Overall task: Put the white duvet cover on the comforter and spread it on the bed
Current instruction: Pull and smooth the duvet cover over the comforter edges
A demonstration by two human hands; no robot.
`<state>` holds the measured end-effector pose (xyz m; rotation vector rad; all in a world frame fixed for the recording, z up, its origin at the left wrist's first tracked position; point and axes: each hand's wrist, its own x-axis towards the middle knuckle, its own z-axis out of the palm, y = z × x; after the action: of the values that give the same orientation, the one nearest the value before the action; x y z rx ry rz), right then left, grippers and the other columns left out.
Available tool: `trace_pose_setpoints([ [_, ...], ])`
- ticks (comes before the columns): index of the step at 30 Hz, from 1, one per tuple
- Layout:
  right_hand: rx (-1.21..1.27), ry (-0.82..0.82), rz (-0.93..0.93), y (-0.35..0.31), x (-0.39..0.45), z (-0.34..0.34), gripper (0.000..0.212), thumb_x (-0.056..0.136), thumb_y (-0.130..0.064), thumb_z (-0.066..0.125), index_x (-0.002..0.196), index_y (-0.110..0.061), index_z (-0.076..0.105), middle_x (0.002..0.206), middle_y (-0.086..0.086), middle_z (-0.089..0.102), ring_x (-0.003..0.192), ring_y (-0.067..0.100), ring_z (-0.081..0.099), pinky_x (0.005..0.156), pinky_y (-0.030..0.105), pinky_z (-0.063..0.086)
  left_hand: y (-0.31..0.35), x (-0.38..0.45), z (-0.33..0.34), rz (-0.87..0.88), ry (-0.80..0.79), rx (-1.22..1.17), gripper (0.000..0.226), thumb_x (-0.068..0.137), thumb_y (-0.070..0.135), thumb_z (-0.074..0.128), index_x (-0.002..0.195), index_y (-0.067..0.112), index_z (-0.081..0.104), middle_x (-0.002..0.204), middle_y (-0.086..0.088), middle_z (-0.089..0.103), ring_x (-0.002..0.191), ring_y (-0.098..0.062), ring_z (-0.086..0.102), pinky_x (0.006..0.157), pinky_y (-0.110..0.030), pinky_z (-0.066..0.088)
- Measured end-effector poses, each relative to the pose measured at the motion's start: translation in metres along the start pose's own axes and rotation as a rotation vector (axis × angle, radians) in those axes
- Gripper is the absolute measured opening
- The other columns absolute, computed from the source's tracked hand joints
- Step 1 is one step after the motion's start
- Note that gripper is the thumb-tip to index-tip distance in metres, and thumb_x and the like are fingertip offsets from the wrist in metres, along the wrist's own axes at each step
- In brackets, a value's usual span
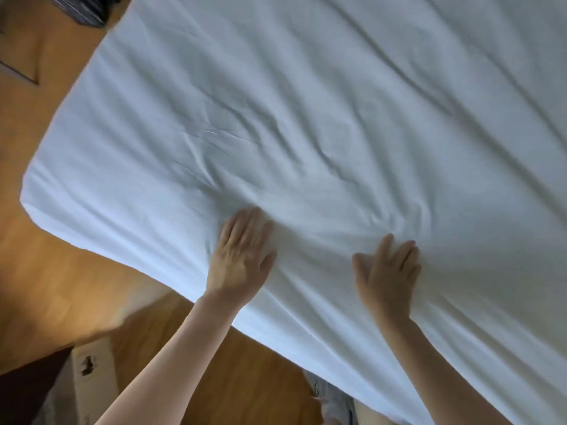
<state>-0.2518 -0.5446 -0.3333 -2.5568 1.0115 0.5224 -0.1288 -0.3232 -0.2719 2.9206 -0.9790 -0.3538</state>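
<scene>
Left hand (241, 256) and right hand (388, 271): fingers (245, 223) straight, pressed flat on wrinkled white duvet cover (337, 118) near its edge.

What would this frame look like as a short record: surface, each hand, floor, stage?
surface: white duvet spread over the bed, wrinkled, with creases fanning out near the hands
left hand: flat, palm down, fingers straight, pressing the duvet near its near edge
right hand: fingers straight, touching the duvet near the same edge
floor: wood, visible beside the bed
box: cardboard, on the floor at lower left
stage: duvet laid out; hands appear to be smoothing it
</scene>
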Motion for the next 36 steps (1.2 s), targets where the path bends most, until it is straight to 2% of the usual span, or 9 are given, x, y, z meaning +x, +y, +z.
trace_pose_setpoints([
  [3, 0.045, 0.065, -0.034, -0.044, 0.014, 0.001, 0.078, 0.092, -0.054, 0.025, 0.144, 0.003, 0.035, 0.144, 0.043, 0.025, 0.134, 0.056, 0.028, 0.107, 0.062, 0.028, -0.045, 0.027, -0.021, -0.065, 0.034, 0.020, 0.049, 0.091, 0.034, 0.050, 0.133, 0.011, 0.057, 0.147, -0.016, 0.044, 0.137, -0.037, 0.038, 0.112, -0.051, 0.022],
  [9, 0.102, 0.081, -0.641, -0.166, 0.041, 0.009, 0.078, 0.088, -0.064, 0.038, 0.145, -0.012, 0.032, 0.152, 0.028, 0.028, 0.142, 0.042, 0.026, 0.114, 0.052, 0.018, -0.153, 0.058, -0.019, -0.186, 0.013, -0.120, 0.058, 0.098, 0.048, 0.029, 0.141, 0.016, 0.050, 0.152, -0.012, 0.040, 0.142, -0.032, 0.033, 0.112, -0.052, 0.023],
  [16, 0.085, 0.287, -0.496, -0.248, 0.074, 0.023, 0.079, 0.087, -0.068, 0.044, 0.138, -0.008, 0.049, 0.142, 0.013, 0.047, 0.136, 0.031, 0.040, 0.113, 0.049, 0.026, -0.264, 0.065, 0.002, -0.282, 0.028, 0.035, 0.075, 0.089, 0.058, 0.037, 0.141, 0.005, 0.045, 0.150, -0.021, 0.038, 0.138, -0.040, 0.033, 0.111, -0.055, 0.023],
  [19, 0.057, 0.327, -0.498, -0.247, 0.067, 0.031, 0.068, 0.090, -0.060, 0.046, 0.134, -0.008, 0.052, 0.140, 0.013, 0.051, 0.133, 0.030, 0.045, 0.112, 0.046, 0.025, -0.268, 0.068, 0.008, -0.089, 0.030, 0.007, 0.074, 0.093, 0.058, 0.035, 0.140, 0.002, 0.044, 0.148, -0.027, 0.037, 0.137, -0.041, 0.033, 0.113, -0.056, 0.023],
  [22, 0.129, 0.344, -0.677, -0.217, 0.045, 0.030, 0.050, 0.095, -0.044, 0.049, 0.126, -0.006, 0.060, 0.137, 0.014, 0.054, 0.128, 0.029, 0.049, 0.113, 0.044, 0.030, -0.276, 0.064, 0.011, 0.130, 0.029, -0.054, 0.073, 0.098, 0.058, 0.027, 0.140, 0.000, 0.046, 0.147, -0.027, 0.038, 0.137, -0.041, 0.034, 0.114, -0.057, 0.022],
  [26, -0.005, 0.316, -0.851, -0.145, 0.022, 0.029, 0.050, 0.094, -0.042, 0.052, 0.128, -0.005, 0.053, 0.133, 0.018, 0.055, 0.125, 0.034, 0.051, 0.110, 0.045, 0.036, -0.269, 0.069, 0.009, 0.172, 0.109, -0.143, 0.066, 0.099, 0.054, 0.035, 0.138, 0.003, 0.049, 0.146, -0.026, 0.041, 0.137, -0.041, 0.037, 0.114, -0.056, 0.026],
  [29, -0.111, 0.407, -0.650, -0.111, 0.027, 0.038, 0.065, 0.093, -0.055, 0.050, 0.129, -0.001, 0.048, 0.134, 0.023, 0.051, 0.128, 0.037, 0.046, 0.112, 0.050, 0.029, -0.214, 0.071, -0.005, 0.317, 0.150, -0.322, 0.053, 0.097, 0.043, 0.049, 0.131, 0.003, 0.057, 0.141, -0.024, 0.048, 0.133, -0.039, 0.044, 0.109, -0.051, 0.036],
  [31, -0.116, 0.480, -0.453, -0.104, 0.032, 0.044, 0.071, 0.093, -0.060, 0.044, 0.128, 0.001, 0.048, 0.134, 0.025, 0.050, 0.129, 0.037, 0.042, 0.113, 0.050, 0.024, -0.163, 0.074, -0.007, 0.425, 0.099, -0.286, 0.048, 0.092, 0.039, 0.053, 0.124, 0.005, 0.062, 0.137, -0.020, 0.052, 0.128, -0.038, 0.048, 0.109, -0.046, 0.036],
  [36, -0.113, 0.538, -0.445, -0.104, 0.042, 0.048, 0.069, 0.088, -0.059, 0.055, 0.121, 0.002, 0.057, 0.126, 0.019, 0.057, 0.120, 0.033, 0.049, 0.103, 0.047, 0.036, -0.101, 0.099, 0.013, 0.299, -0.217, 0.162, 0.089, 0.073, 0.060, 0.062, 0.130, -0.007, 0.049, 0.126, -0.024, 0.051, 0.114, -0.039, 0.049, 0.101, -0.048, 0.039],
])
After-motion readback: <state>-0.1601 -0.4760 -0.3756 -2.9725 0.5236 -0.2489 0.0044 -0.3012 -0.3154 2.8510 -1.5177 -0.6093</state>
